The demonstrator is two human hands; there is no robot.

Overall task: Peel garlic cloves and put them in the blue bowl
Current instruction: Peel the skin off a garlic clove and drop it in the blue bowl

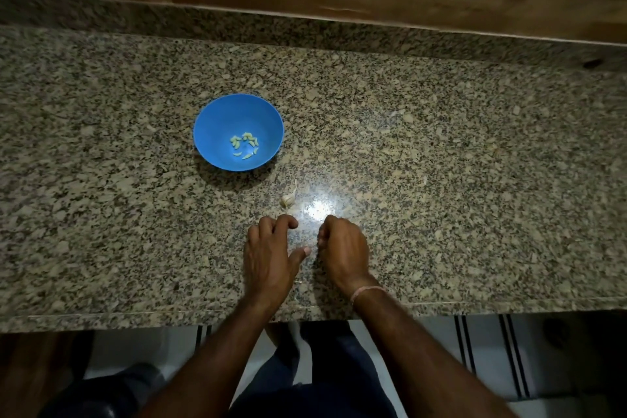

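rt hand (343,249) curled; contents hidden fr view

Dim overall, a white glare spot shines on the granite counter (441,146) nearer than the blue bowl (217,119), and the edges bow.

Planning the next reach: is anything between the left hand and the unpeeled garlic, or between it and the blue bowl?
Nothing visible. The small pale unpeeled garlic piece lies just beyond the left hand on speckled granite counter; only bare counter separates it from the round blue plastic bowl.
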